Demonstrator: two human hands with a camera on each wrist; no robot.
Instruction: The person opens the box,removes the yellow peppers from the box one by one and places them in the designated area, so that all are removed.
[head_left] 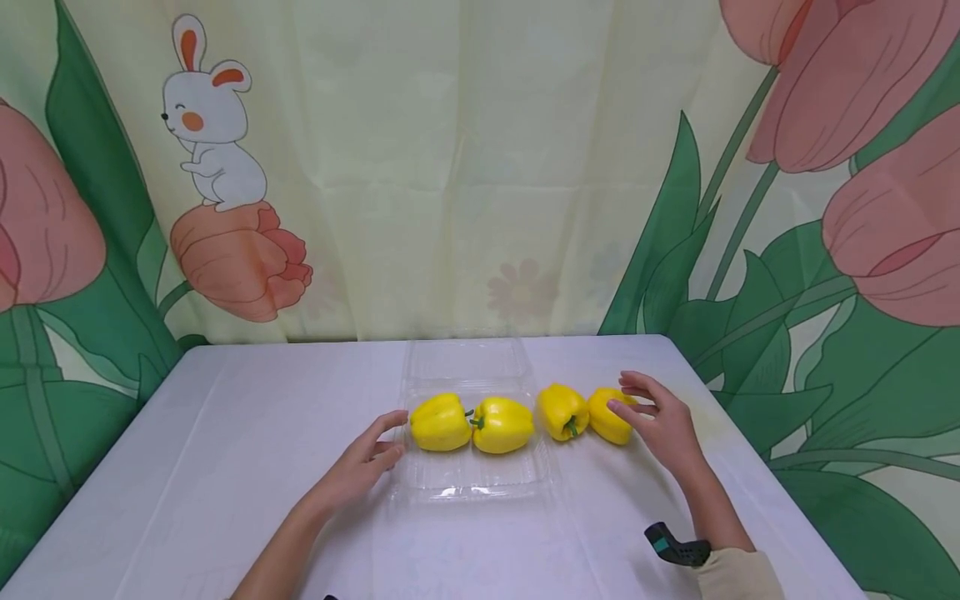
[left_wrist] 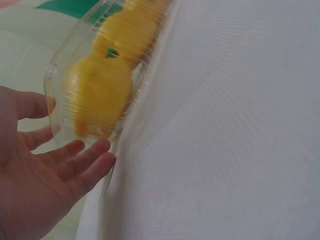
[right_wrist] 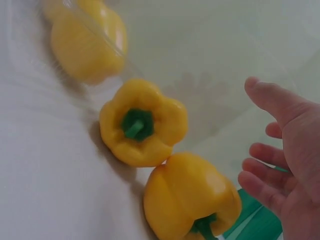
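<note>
Two yellow bell peppers, a left one (head_left: pixel 438 425) and a right one (head_left: pixel 504 427), lie stem to stem in a clear plastic clamshell box (head_left: pixel 472 482), whose lid is folded back away from me. At the box's left side is my left hand (head_left: pixel 358 468); in the left wrist view its spread fingers are at the box's edge, holding nothing. Outside the box, to its right, a third pepper (head_left: pixel 561 412) and a fourth pepper (head_left: pixel 607 417) sit side by side on the table. Beside the fourth one, partly covering it in the head view, my right hand (head_left: pixel 666 429) has loosely bent fingers with nothing in them.
A white cloth covers the table (head_left: pixel 225 467). Behind its far edge hangs a curtain (head_left: pixel 390 167) printed with tulips and a rabbit. A black strap (head_left: pixel 675 546) is on the right wrist.
</note>
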